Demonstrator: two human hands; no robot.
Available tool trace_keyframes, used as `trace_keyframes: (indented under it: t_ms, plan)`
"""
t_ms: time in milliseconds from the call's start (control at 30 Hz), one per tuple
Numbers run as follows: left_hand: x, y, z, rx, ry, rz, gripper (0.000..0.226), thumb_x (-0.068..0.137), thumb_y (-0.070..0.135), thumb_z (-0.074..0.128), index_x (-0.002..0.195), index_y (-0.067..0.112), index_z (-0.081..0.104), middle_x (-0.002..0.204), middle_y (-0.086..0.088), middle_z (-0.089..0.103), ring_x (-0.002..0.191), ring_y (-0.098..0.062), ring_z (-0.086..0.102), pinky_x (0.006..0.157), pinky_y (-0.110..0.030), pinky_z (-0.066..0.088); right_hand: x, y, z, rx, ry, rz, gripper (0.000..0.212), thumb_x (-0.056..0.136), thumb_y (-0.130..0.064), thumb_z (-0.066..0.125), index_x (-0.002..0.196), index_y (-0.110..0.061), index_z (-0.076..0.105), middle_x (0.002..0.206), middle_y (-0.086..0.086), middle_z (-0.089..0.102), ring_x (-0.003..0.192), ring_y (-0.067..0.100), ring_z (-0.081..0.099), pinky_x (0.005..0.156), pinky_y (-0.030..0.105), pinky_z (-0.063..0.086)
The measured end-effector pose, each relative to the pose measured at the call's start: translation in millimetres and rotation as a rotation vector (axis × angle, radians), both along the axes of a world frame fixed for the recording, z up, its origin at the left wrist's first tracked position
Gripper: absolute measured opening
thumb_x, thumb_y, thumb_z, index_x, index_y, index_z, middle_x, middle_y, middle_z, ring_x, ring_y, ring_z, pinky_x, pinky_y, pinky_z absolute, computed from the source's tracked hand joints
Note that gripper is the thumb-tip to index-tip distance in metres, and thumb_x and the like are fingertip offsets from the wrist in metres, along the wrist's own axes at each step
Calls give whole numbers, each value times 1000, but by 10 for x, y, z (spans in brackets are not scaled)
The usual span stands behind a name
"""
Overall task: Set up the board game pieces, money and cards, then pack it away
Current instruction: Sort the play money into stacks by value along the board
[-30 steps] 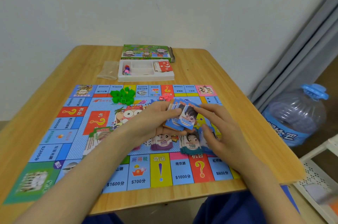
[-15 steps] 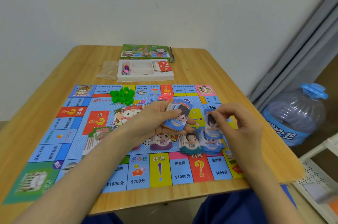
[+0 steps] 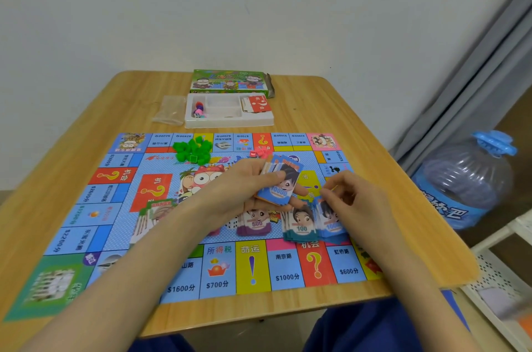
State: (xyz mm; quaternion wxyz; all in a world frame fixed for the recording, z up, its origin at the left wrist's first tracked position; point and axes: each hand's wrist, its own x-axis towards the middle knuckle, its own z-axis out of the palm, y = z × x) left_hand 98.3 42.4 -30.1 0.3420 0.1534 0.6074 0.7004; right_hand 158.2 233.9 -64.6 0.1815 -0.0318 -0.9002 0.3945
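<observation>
The left hand (image 3: 241, 187) grips a fanned stack of blue 10000 notes (image 3: 280, 184), thumb on top, just above the middle of the game board (image 3: 86, 207) lying on the worktop (image 3: 345, 115). The right hand (image 3: 357, 202) has curled fingers, its fingertips at the top edge of a blue note pile (image 3: 331, 222) on the board; whether they pinch a note I cannot tell. Beside that pile lie a 100 pile (image 3: 300, 226) and a 500 pile (image 3: 254, 223). Green houses (image 3: 193, 150) sit heaped near the board's far edge. Behind the board, a white tray (image 3: 230, 121) holds red cards (image 3: 257, 104), with the box (image 3: 230, 81) behind it.
</observation>
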Motion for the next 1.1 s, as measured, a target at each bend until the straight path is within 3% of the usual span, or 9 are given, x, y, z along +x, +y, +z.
trace_keyframes:
  t_ms: [100, 200, 433, 600, 700, 800, 967, 1100]
  plan:
    - [0, -2, 0, -4, 5, 0, 17, 98, 10, 44, 106, 8, 59, 95, -13, 74, 80, -22, 73, 65, -26, 59, -11, 19, -25, 171, -61, -2, 10, 86, -19, 66, 80, -21, 58, 68, 1, 59, 62, 12, 50, 55, 18, 37]
    - [-2, 0, -1, -3, -3, 7, 16, 97, 10, 45, 106, 9, 59, 94, -12, 74, 79, -22, 73, 65, -26, 59, -24, 33, -44, 278, -64, 5, 11, 87, -21, 65, 80, -23, 57, 74, -5, 56, 71, 8, 48, 58, 15, 33]
    - [-18, -2, -22, -16, 31, 4, 16, 96, 9, 47, 105, 10, 60, 93, -9, 74, 80, -21, 73, 68, -27, 60, -30, 34, -73, 218, 92, -12, 15, 87, -15, 64, 86, -24, 52, 87, -18, 47, 88, -1, 48, 72, 8, 37]
    - [-27, -1, -43, -33, 42, 18, 16, 94, 9, 51, 106, 11, 61, 93, -9, 75, 79, -20, 73, 69, -26, 60, 35, -8, -15, 141, 298, 137, 26, 91, -24, 54, 115, -29, 49, 101, -18, 54, 98, -4, 51, 82, 4, 37]
    - [-36, 2, -65, -43, 52, 44, 16, 91, 9, 55, 106, 11, 62, 90, -8, 75, 77, -20, 73, 70, -28, 60, 47, -23, -25, 237, 293, 326, 43, 91, -28, 44, 134, -31, 39, 118, -19, 53, 111, 0, 49, 92, 13, 38]
    - [-50, -1, -85, -55, 72, 55, 20, 89, 11, 59, 108, 9, 63, 96, -9, 74, 80, -23, 73, 77, -33, 59, 15, -19, -69, 308, 330, 369, 44, 91, -25, 44, 134, -29, 41, 126, -13, 48, 118, 5, 46, 96, 22, 39]
    - [-67, 15, -100, -90, 84, 91, 23, 88, 16, 61, 110, 8, 63, 98, -12, 73, 82, -22, 72, 74, -32, 59, -8, 1, -102, 300, 400, 342, 38, 90, -22, 46, 128, -22, 48, 126, -9, 50, 119, 2, 43, 99, 19, 37]
    - [-73, 20, -111, -105, 109, 92, 13, 87, 11, 62, 100, 11, 65, 82, -2, 74, 72, -15, 71, 67, -27, 59, -9, 6, -103, 263, 402, 350, 36, 90, -23, 47, 126, -24, 49, 124, -8, 49, 119, 1, 43, 97, 19, 40]
